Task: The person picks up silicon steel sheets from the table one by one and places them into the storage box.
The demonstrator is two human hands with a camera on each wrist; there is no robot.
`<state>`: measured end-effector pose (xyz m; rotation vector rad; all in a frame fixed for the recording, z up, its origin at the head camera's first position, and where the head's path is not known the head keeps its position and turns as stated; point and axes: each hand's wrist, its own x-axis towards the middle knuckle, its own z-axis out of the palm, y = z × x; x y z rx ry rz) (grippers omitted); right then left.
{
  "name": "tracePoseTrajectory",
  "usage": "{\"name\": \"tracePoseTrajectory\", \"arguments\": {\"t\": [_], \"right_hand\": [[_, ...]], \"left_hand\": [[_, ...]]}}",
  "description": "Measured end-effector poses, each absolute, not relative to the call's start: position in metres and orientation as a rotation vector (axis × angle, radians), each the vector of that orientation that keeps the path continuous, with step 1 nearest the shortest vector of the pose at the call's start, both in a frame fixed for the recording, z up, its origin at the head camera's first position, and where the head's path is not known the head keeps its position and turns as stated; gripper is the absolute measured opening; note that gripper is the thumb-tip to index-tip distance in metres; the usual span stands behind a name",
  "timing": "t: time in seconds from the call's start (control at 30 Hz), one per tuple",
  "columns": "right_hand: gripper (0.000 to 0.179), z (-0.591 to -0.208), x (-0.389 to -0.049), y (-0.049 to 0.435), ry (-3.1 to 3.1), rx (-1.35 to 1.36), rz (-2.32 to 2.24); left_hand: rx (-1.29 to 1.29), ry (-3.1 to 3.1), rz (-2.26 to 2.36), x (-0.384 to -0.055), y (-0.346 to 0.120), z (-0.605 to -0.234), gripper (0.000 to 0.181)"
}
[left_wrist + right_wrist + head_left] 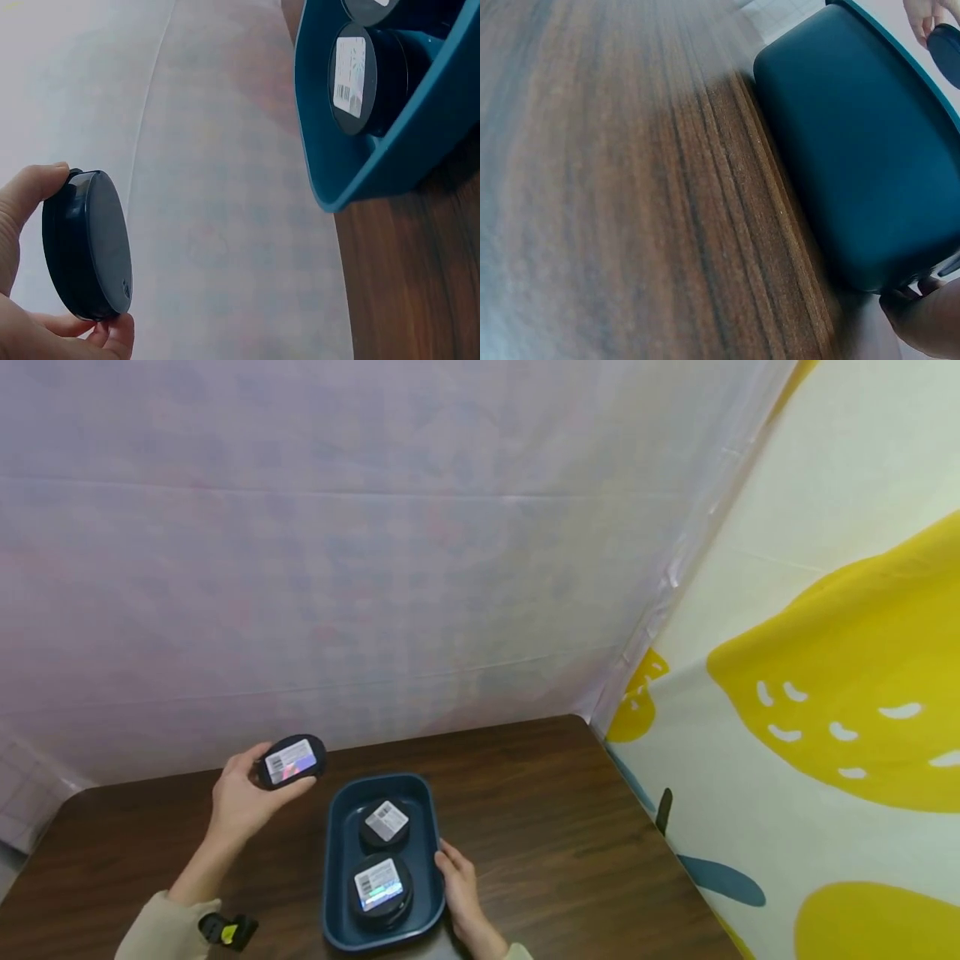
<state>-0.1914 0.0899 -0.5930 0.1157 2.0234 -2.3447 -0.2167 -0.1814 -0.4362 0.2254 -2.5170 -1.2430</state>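
Observation:
My left hand [242, 797] pinches a round black tin [291, 762] by its edge, thumb on one side and fingers on the other. A white barcode label covers one flat face of it; in the left wrist view the other, plain face of the tin [109, 244] shows. To its right is a deep blue rectangular tray [340, 835] with rounded corners. Inside lie two similar labelled black tins, a far one [385, 824] and a near one [379, 891]. My right hand [463, 893] grips the tray's right side; its fingertips also show at the tray wall [855, 142] in the right wrist view.
A dark wood-grain table [570, 843] lies under the tray. Behind it hangs a pale curtain [360, 568], and a lemon-patterned cloth [750, 827] hangs along the right edge. A black strap with a yellow mark [228, 933] sits by the left sleeve.

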Motion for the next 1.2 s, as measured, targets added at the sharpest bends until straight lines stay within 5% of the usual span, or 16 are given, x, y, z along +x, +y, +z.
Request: {"name": "tracePoseTrajectory", "arguments": {"t": [1.2], "right_hand": [[0.041, -0.600, -0.195, 0.091, 1.997, 0.110, -2.358]], "left_hand": [[-0.128, -2.687, -1.234, -0.245, -0.132, -0.437, 0.084]]}}
